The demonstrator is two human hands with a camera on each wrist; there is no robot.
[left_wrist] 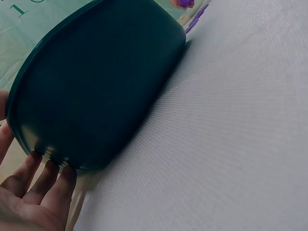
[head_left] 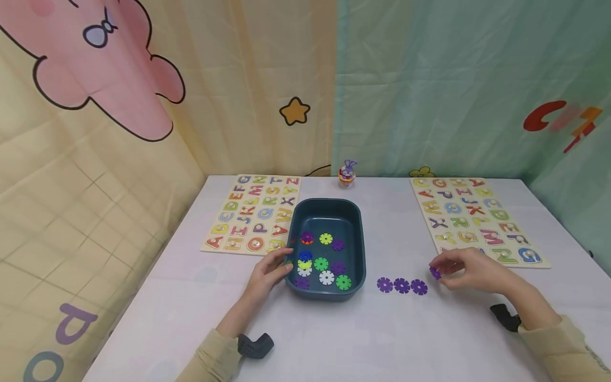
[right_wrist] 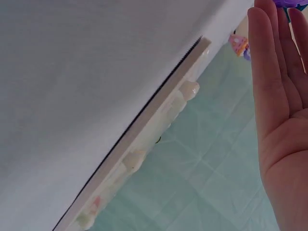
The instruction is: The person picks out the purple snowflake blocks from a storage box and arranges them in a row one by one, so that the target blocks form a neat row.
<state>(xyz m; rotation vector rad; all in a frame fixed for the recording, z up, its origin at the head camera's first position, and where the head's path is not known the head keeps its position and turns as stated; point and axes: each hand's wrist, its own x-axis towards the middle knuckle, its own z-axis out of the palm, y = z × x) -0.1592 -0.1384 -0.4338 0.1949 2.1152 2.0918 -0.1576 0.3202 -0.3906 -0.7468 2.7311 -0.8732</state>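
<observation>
My left hand [head_left: 268, 269] holds the left edge of a dark teal tub [head_left: 326, 208]. In the left wrist view, several fingertips [left_wrist: 66, 174] press on its outer wall, below the rim. Inside the tub lie loose notched plastic discs, among them a green disc [head_left: 343, 282], a white disc [head_left: 326, 277] and a yellow disc [head_left: 326, 239]. My right hand [head_left: 470, 270] pinches a purple notched disc [head_left: 435, 272] between thumb and fingers. Left of it, three more purple discs form a row on the table: a left one [head_left: 384, 285], a middle one [head_left: 402, 285] and a right one [head_left: 419, 287].
A wooden alphabet board [head_left: 253, 215] lies behind the tub's left side, and another alphabet board [head_left: 477, 220] lies beyond my right hand. A small purple rabbit figure [head_left: 348, 172] stands at the table's back edge. Patterned curtains [head_left: 267, 58] hang behind the white table [head_left: 363, 339].
</observation>
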